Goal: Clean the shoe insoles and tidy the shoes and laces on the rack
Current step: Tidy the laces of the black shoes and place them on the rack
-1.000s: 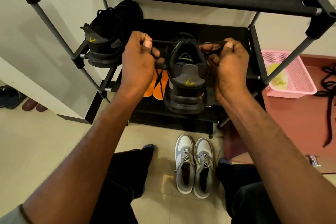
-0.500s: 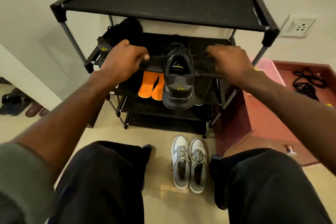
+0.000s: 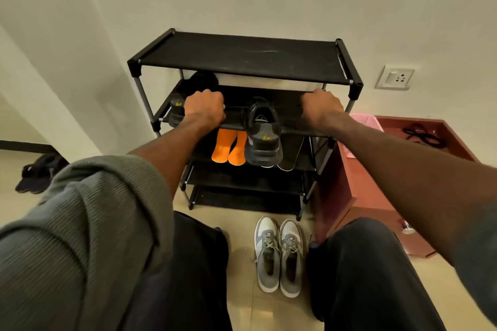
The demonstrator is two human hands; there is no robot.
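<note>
Pale walls and a cream tiled floor [image 3: 242, 312] frame the head view, with a black shoe rack [image 3: 242, 59] standing against the wall ahead of the person.

Both hands reach to the rack's second shelf. Left hand [image 3: 205, 109] is curled over the front rail of that shelf, fingers wrapped round the bar; right hand [image 3: 321, 110] is curled the same way on the same rail, though whether its fingers pinch a lace as well cannot be told. Between the hands hangs one black shoe [image 3: 263, 133], heel toward the camera, a small yellow logo on its back, its body dropping below the rail toward the shelf beneath. A second black shoe [image 3: 176, 110] sits on the second shelf just beyond and outside the left hand, partly hidden by it.

Below the left hand, two orange insoles [image 3: 228, 146] lie side by side on the third shelf, touching the hanging shoe's side. Under the right hand a dark insole with a pale edge [image 3: 291, 153] rests on that same shelf.

On the floor near the person's knees stands one pair of grey and white sneakers [image 3: 279, 252]. Outside the right hand, a pink basket [image 3: 361, 119] shows only a corner, its contents hidden, and a reddish box [image 3: 419, 131] holds a coil of black laces [image 3: 423, 136].
</note>
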